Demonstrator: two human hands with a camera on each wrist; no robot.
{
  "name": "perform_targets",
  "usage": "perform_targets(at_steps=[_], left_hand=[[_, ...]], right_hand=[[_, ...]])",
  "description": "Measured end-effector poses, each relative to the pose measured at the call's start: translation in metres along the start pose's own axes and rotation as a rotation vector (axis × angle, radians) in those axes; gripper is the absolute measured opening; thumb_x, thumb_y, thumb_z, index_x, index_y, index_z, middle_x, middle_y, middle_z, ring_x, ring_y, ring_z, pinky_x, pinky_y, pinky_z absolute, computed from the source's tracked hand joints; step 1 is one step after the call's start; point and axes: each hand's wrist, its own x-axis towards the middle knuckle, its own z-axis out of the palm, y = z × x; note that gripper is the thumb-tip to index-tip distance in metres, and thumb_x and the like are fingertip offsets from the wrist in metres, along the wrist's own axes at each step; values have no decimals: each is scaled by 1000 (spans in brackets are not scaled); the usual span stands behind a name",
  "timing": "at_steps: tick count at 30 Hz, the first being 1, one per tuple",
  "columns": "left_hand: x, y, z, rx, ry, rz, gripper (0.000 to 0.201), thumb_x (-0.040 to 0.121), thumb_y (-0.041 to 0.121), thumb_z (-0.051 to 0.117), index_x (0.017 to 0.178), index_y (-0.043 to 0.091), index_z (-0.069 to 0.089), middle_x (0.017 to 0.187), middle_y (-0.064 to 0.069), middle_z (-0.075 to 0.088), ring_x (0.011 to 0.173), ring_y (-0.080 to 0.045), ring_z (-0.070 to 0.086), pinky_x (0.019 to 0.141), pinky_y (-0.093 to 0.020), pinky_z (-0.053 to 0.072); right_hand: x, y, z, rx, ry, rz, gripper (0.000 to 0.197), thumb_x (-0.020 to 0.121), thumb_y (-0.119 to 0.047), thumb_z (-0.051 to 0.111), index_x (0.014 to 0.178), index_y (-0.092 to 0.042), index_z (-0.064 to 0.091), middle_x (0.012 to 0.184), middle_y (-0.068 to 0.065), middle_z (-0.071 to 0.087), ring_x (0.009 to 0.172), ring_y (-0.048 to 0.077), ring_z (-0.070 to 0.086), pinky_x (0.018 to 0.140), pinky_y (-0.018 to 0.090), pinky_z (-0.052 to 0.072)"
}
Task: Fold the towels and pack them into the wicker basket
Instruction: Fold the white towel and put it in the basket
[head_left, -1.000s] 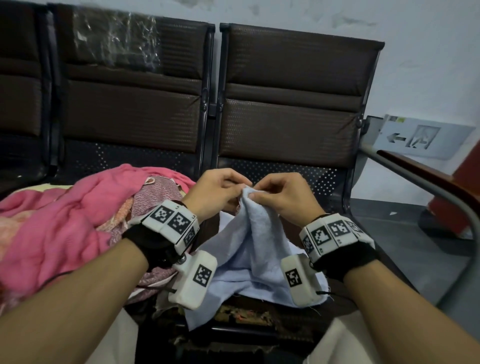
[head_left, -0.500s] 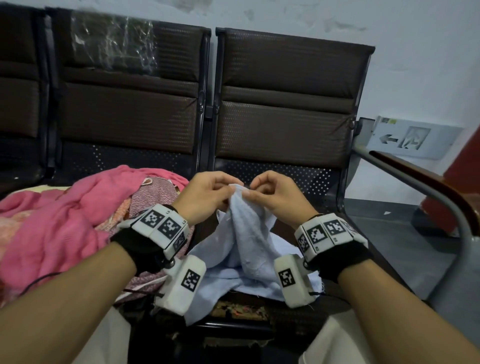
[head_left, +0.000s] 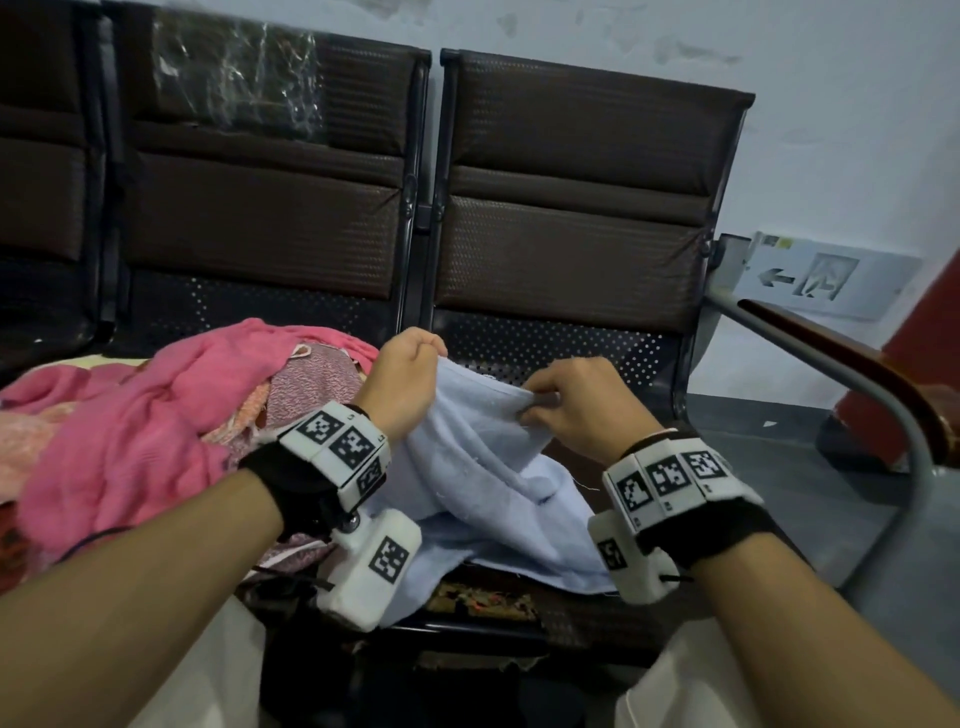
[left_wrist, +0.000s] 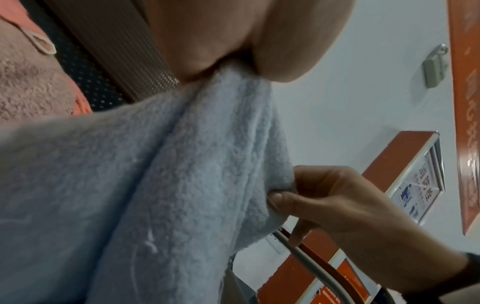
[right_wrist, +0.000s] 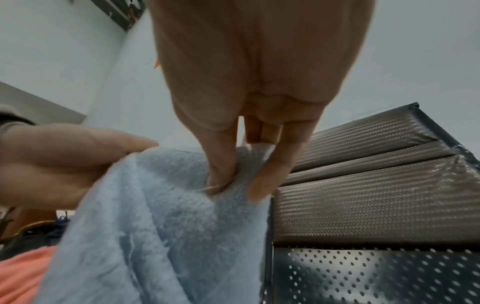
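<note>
Holding a light blue towel (head_left: 483, 467) up by its top edge, above a dark bench seat (head_left: 571, 343).

We pinch the edge with our left hand (head_left: 402, 374) closed round one end, our right hand (head_left: 574, 400) nipping it between thumb and fingertips (right_wrist: 221, 176) further along, probably seeking corners to fold. Pink towels (head_left: 119, 431) wait heaped at our left. We see no wicker basket.
</note>
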Motion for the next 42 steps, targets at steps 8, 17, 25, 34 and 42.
perform_targets(at_steps=[8, 17, 25, 34, 42], left_hand=[[-10, 10, -23, 322, -468, 220, 63, 84, 58, 28, 126, 14, 42, 117, -7, 57, 105, -19, 55, 91, -31, 46], [-21, 16, -33, 558, -473, 418, 13, 93, 9, 54, 82, 4, 49, 83, 1, 40, 71, 3, 45, 76, -9, 42], [-1, 84, -62, 433, -175, 437, 23, 94, 23, 54, 78, 7, 46, 65, -5, 49, 62, -21, 48, 55, -30, 27], [33, 147, -87, 527, -176, 452, 26, 97, 23, 47, 76, 12, 37, 78, -16, 49, 72, -24, 46, 59, -33, 19], [74, 113, -67, 573, -286, 275, 20, 97, 15, 48, 101, -4, 51, 107, -25, 59, 100, -32, 56, 71, -30, 32]], right_hand=[[-10, 9, -9, 34, -8, -89, 12, 82, -28, 71, 85, -18, 65, 101, -5, 52, 96, 12, 48, 76, 18, 35], [-19, -2, -33, 3, 1, 18, 11, 81, -14, 71, 89, -19, 76, 84, 1, 73, 85, 14, 63, 67, 15, 35], [3, -43, -109, 282, 257, 56, 7, 85, -14, 62, 83, -19, 68, 76, -2, 62, 76, 11, 55, 61, 21, 38], [33, -58, -157, 387, 464, 39, 7, 81, -22, 70, 83, -21, 63, 82, -4, 63, 78, 10, 57, 67, 23, 41], [58, -26, -115, 375, 436, 133, 7, 82, -24, 71, 88, -21, 69, 83, -5, 67, 80, 7, 60, 69, 19, 40]])
